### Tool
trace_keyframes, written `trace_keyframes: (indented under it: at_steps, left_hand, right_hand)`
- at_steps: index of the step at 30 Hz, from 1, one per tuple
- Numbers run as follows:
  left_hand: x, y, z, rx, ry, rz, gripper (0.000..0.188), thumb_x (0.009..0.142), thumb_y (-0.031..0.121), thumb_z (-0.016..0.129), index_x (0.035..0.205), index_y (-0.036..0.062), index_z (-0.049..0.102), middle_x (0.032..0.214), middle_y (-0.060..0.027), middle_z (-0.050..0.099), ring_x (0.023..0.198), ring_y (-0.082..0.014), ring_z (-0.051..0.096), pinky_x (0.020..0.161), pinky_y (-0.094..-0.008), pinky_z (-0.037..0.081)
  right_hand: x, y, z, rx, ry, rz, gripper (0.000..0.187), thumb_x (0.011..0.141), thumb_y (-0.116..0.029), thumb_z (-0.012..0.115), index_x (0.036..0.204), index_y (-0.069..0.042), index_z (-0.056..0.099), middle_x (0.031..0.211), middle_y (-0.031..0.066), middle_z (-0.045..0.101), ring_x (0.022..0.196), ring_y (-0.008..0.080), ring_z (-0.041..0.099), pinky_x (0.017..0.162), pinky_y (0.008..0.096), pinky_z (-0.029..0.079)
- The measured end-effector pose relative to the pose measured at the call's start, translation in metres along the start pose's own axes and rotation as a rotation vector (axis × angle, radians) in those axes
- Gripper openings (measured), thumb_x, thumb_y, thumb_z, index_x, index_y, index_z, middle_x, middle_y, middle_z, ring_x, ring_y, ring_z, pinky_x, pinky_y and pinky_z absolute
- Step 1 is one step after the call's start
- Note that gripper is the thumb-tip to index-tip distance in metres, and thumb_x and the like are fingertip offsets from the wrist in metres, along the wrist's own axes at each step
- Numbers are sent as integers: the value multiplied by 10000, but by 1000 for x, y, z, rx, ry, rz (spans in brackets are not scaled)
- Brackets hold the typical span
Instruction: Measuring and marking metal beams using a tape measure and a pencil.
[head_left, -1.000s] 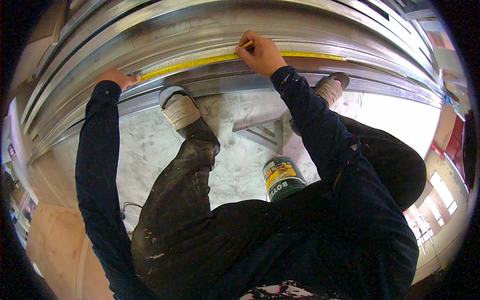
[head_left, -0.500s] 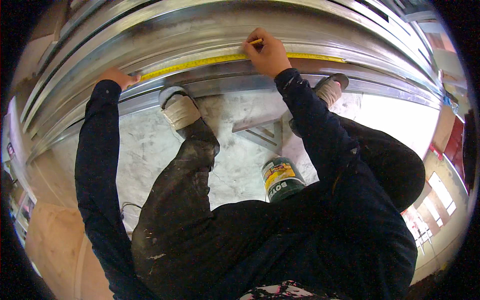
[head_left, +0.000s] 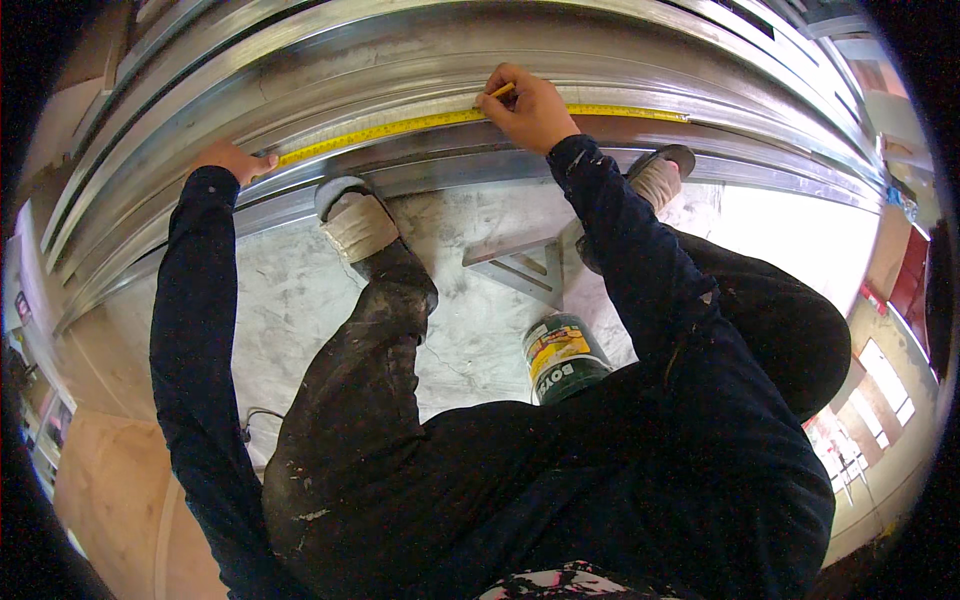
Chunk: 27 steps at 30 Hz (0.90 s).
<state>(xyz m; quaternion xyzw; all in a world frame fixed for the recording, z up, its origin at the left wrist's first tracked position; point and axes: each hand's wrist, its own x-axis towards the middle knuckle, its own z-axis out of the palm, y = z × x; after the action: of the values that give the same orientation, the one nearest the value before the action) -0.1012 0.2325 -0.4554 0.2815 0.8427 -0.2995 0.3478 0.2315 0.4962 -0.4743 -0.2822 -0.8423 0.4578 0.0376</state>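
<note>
One thin, flat yellow measuring tape (head_left: 380, 127) lies lengthwise along shiny, ridged metal profiles (head_left: 420, 50), long axis left-to-right, free end pointing right; left hand (head_left: 232, 160) holds its left end, right hand's (head_left: 528, 108) narrow grip pinches a slim pencil (head_left: 502, 90).

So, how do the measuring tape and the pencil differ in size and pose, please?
The measuring tape is long; the pencil shows only a short piece. The measuring tape lies along the metal profiles, from the left hand to past the right hand, while the pencil slants between the right hand's fingers. Both look yellow.
</note>
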Motion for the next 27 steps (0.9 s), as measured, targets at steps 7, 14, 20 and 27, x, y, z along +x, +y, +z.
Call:
trace_keyframes:
  at_steps: [7,14,20,27]
  left_hand:
    - [1,-5,2,-40,-28,-26,664,699,753,677,736,93,741,817,-81,724,850,-249,699,813,-386,522]
    - [-1,-2,-1,-43,-73,-36,791,713,758,653,1057,49,728,1121,-169,694,1062,-301,660,915,-399,499]
    - [-6,2,-3,100,44,27,837,737,769,612,1111,26,704,1186,-188,664,1107,-332,635,940,-420,489]
    - [-4,-1,0,149,16,30,854,738,795,580,1092,29,709,1166,-202,666,1097,-339,636,938,-413,494]
  right_hand:
    - [1,-4,3,12,2,-10,213,884,-231,701,915,-53,587,759,85,660,708,170,659,672,305,524]
    - [1,-7,2,24,-11,3,206,880,-224,706,916,-57,591,764,101,664,713,197,671,674,311,527]
    - [12,-21,-12,-230,359,-432,145,889,-190,675,927,-62,617,817,123,670,750,265,665,705,343,521]
    - [65,-53,-116,-338,-165,-393,160,927,-150,600,1030,-29,624,883,158,657,779,303,640,704,378,511]
